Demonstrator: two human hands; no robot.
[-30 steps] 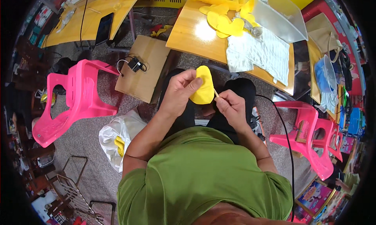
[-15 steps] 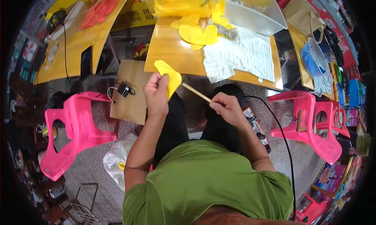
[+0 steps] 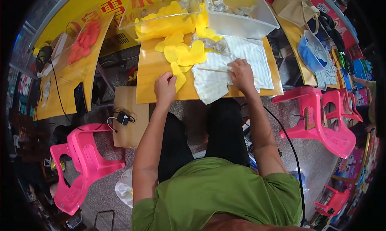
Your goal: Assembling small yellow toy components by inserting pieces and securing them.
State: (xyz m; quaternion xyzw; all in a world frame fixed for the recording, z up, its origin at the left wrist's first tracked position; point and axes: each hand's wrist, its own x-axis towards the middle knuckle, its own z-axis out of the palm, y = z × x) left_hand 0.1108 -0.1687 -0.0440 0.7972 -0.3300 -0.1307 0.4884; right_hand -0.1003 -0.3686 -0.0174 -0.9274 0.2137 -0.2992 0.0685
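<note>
My left hand [image 3: 165,87] is closed on the edge of a curved yellow fabric piece [image 3: 179,75] at the front edge of the wooden table. Toward the right, my right hand [image 3: 242,75] is low over the white cloth [image 3: 252,56], its fingers closed round the end of a thin wooden stick [image 3: 212,69]. The stick points left, lying along or just above the cloth. Past my left hand, several more yellow pieces [image 3: 185,55] overlap on the table. A greyish crumpled wad [image 3: 219,45] sits beside them.
A clear bin [image 3: 165,26] of yellow pieces and another clear bin [image 3: 249,26] with grey wads stand at the back. Pink chairs [image 3: 86,162] flank me. On the left table are a phone [image 3: 80,97] and red pieces [image 3: 85,42]. A black cable [image 3: 290,136] runs down at the right.
Both hands have moved forward from above my lap to the table, with the yellow piece and the stick. The stick, earlier held up against the yellow piece, is now apart from it over the cloth.
</note>
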